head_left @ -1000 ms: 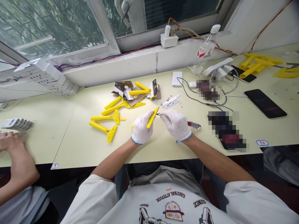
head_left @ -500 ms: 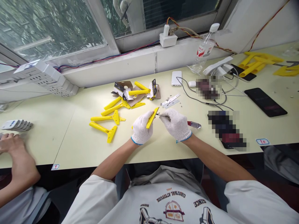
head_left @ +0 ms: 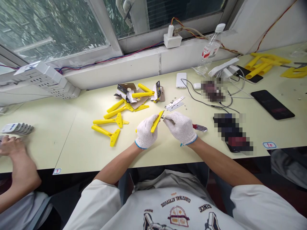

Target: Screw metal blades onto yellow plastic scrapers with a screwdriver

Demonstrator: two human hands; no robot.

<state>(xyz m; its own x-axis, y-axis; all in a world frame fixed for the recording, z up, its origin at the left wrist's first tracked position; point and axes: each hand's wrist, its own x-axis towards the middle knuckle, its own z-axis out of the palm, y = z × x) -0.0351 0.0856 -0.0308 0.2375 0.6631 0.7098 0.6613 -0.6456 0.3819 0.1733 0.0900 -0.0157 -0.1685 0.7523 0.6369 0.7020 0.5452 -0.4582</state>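
Note:
My left hand (head_left: pixel 146 131), in a white knit glove, is closed around a yellow plastic scraper (head_left: pixel 157 122), its wide head tilted up toward the right. My gloved right hand (head_left: pixel 180 127) grips a screwdriver; its red and clear handle (head_left: pixel 200 127) sticks out past the palm and its metal shaft (head_left: pixel 168 119) points left at the scraper head. Whether the tip touches the scraper is too small to tell. Beyond my hands lie flat metal blades (head_left: pixel 176 103) with small screws scattered about them. Several more yellow scrapers (head_left: pixel 115 137) rest on the table to the left.
Opened cardboard packages (head_left: pixel 122 91) lie behind the scrapers. A white power bank (head_left: pixel 181 80), cables, phones (head_left: pixel 272 104) and a plastic bottle (head_left: pixel 211 49) occupy the right side. Another person's hand (head_left: pixel 11 145) rests at far left near stacked white devices (head_left: pixel 18 128).
Both hands stay almost where they were. The scraper in my left hand has shifted very slightly to the right.

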